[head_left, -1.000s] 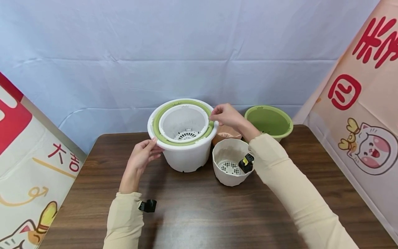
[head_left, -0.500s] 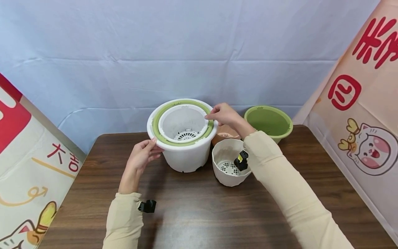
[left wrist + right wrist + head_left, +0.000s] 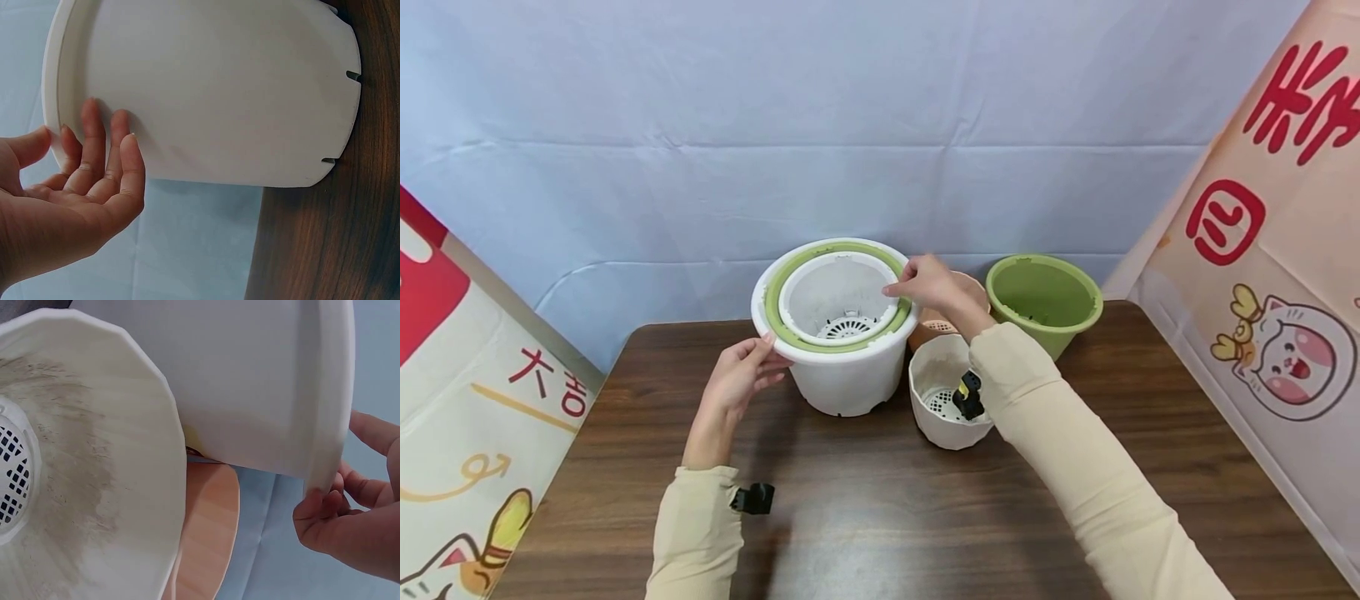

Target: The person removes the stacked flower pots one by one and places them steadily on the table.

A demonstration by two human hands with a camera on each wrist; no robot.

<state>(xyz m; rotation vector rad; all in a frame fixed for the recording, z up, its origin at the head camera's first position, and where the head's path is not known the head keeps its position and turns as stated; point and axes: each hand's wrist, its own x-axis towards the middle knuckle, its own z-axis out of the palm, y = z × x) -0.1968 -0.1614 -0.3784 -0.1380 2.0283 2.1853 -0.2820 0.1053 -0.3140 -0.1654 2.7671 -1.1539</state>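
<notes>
A large white flowerpot [image 3: 844, 387] holds a green flowerpot [image 3: 780, 325] with a smaller white flowerpot [image 3: 842, 287] nested inside it. My left hand [image 3: 741, 375] grips the large pot's rim from the left, thumb on top and fingers below; in the left wrist view, the fingers curve along its white wall [image 3: 219, 94]. On the right, my right hand [image 3: 928, 282] reaches over the rims and pinches the smaller white pot's rim. The right wrist view shows the hand [image 3: 356, 500] beside the large pot's rim [image 3: 334, 387], which hides some fingertips.
To the right stands a faceted cream flowerpot [image 3: 942, 429], stained inside, with an orange flowerpot [image 3: 973, 287] behind it. Farther right is another green flowerpot [image 3: 1045, 292]. All stand on a dark wooden table [image 3: 865, 517] before a pale cloth [image 3: 775, 125].
My right hand has moved left, from the green rim to the smaller white pot's rim. The orange pot shows more now. My left hand keeps its hold.
</notes>
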